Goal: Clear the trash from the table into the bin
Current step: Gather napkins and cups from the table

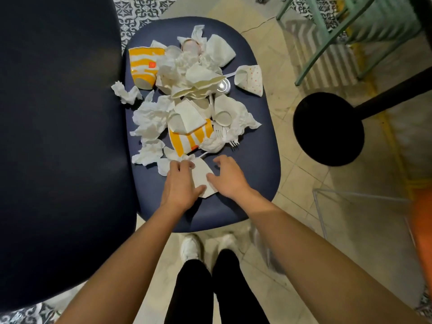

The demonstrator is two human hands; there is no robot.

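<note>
A dark blue table (257, 160) on a tiled floor holds the trash (187, 90). My left hand (180, 181) pinches a flat white paper (202, 176) at the pile's near edge. My right hand (228, 177) hovers beside it, fingers apart and loosely bent, thumb touching. The paper looks light and creased, best taken by its edges. Beyond lie soft napkins (149, 118), striped cups (142, 64) and forks (232, 142). I can't see a bin.

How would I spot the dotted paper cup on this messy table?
Start at the dark blue table heaped with white trash. At its far right edge the dotted paper cup lies on its side. It alone has small orange dots; the others are plain or yellow-striped.
</note>
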